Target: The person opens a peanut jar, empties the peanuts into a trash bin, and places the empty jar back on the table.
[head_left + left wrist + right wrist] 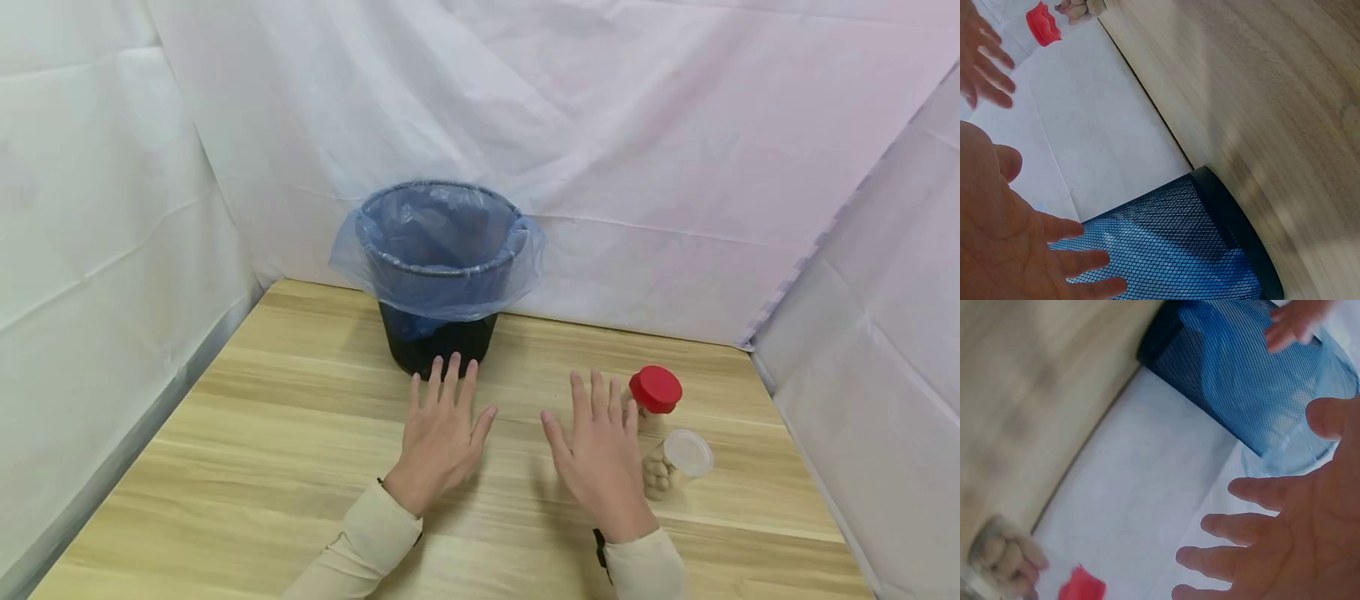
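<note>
Left hand (441, 447), right hand (604, 458) spread wide, empty, lower centre; clear jar (662, 475) lower right — probably best gripped round its body

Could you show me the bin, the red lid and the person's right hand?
Bin (450, 336): head view, lower black wall.
Red lid (658, 387): head view, flat top.
Right hand (602, 458): head view, back of hand.

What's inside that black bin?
Inside the bin you can see a thin blue bag, its top folded down over the outside. The bag and the bin's near side hide the very bottom, so I can't tell whether anything lies there.
</note>
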Demonstrator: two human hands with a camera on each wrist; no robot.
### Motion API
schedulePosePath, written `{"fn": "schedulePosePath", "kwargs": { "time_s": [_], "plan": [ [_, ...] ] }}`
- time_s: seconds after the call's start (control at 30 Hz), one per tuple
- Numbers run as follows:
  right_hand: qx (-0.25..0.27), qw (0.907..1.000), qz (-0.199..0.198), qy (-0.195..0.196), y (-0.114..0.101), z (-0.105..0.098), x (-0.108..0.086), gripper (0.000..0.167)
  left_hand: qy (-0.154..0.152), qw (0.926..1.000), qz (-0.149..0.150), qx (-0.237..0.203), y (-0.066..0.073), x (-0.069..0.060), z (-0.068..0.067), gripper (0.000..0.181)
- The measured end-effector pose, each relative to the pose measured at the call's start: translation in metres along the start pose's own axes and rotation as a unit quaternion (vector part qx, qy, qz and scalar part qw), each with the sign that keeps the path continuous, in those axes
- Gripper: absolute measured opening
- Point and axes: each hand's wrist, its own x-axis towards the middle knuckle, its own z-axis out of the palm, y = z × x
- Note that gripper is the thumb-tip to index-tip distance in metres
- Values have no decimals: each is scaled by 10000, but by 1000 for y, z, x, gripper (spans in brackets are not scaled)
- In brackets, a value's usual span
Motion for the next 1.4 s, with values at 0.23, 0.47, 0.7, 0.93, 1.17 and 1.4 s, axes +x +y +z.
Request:
{"fn": "schedulePosePath", "kwargs": {
  "time_s": [0.23, 0.47, 0.7, 0.93, 1.17, 1.4],
  "plan": [
    [141, 9970, 302, 701, 16, -24, -7, 70, -100, 9999, -91, -29, -1, 0, 0, 71],
    [271, 9831, 1051, 1472, 52, -34, -17, 65, -107, 9999, -71, -15, -2, 0, 0, 71],
    [116, 9776, 1921, 851, 85, -37, -28, 64, -136, 9998, -139, -37, -4, -2, 3, 70],
    [-91, 9746, 2166, 567, 93, -38, -32, 56, -147, 9997, -154, -95, -7, -3, 4, 70],
    [-9, 9766, 2113, 392, 88, -44, -30, 47, -155, 9996, -186, -124, -10, -4, 4, 71],
    [233, 9825, 1681, 765, 73, -39, -28, 42, -298, 9985, -207, -422, -10, -3, 1, 74]
  ]
}}
